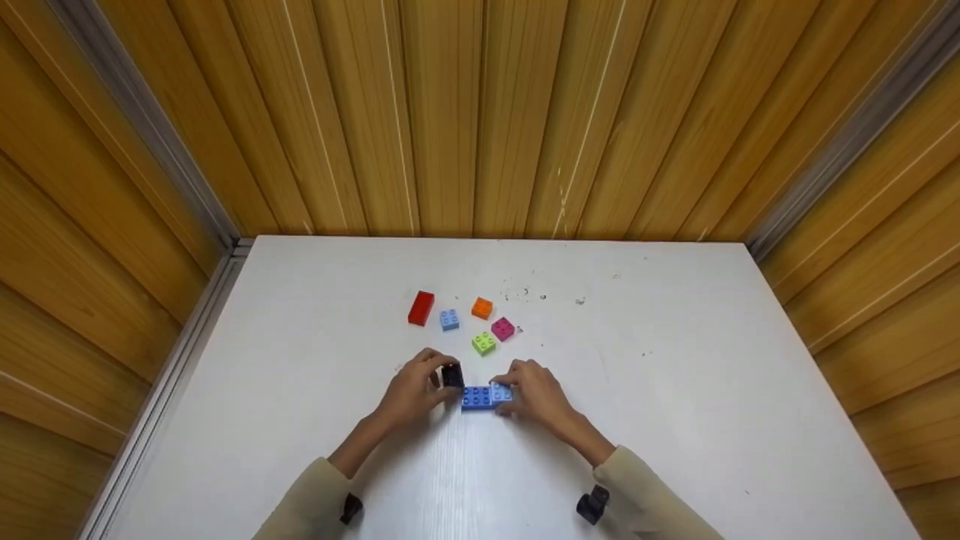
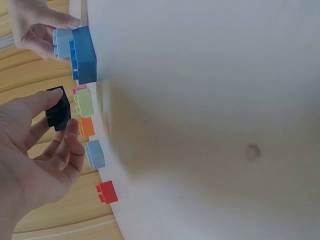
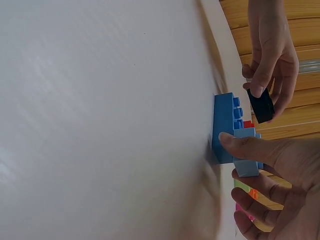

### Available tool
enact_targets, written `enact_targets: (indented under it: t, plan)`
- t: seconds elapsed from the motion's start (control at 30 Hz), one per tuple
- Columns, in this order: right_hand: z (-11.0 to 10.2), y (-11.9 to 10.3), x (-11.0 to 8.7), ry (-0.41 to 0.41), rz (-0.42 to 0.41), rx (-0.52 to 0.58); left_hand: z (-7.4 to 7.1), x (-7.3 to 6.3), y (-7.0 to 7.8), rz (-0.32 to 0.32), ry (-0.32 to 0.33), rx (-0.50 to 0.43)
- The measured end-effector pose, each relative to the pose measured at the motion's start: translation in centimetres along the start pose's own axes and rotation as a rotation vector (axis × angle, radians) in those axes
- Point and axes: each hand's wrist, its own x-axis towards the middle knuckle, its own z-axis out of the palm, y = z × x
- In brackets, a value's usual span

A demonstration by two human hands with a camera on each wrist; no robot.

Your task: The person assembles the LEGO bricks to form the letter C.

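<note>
Pinched between the thumb and fingers of my left hand point(image 1: 415, 388) is a black brick point(image 2: 60, 111), tilted and held above the table by the left end of a long blue brick point(image 1: 475, 398). The blue brick lies studs up on the table. A light blue brick point(image 3: 247, 168) sits on the blue brick's right end. My right hand point(image 1: 538, 392) grips this stacked light blue brick, its thumb at the side facing me and also against the blue brick. The studs on the blue brick's left part are bare.
Beyond the hands, a red brick point(image 1: 421, 308), a second light blue brick point(image 1: 449, 319), an orange brick point(image 1: 482, 307), a magenta brick point(image 1: 502, 328) and a lime green brick point(image 1: 484, 343) lie loose on the white table point(image 1: 637, 420). Wood-patterned panels point(image 1: 517, 120) stand behind the table and at both sides.
</note>
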Motion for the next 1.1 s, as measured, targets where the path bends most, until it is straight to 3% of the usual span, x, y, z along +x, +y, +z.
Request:
enact_targets:
  t: [0.4,0.73,0.97,1.1]
  plan:
    - [0.5,0.3,-0.5,0.012,-0.036,0.011,0.8,-1.3,-0.4,0.024,-0.147,-0.067]
    - [0.1,0.3,-0.1,0.023,-0.051,0.023,1.1,-1.1,-0.5,0.021,-0.121,-0.031]
    - [0.2,0.5,-0.3,0.052,-0.112,-0.007,1.0,-1.0,-0.2,0.026,-0.110,0.016]
    - [0.1,0.4,-0.3,0.032,-0.082,0.007,0.9,-0.7,0.0,0.003,-0.123,0.060]
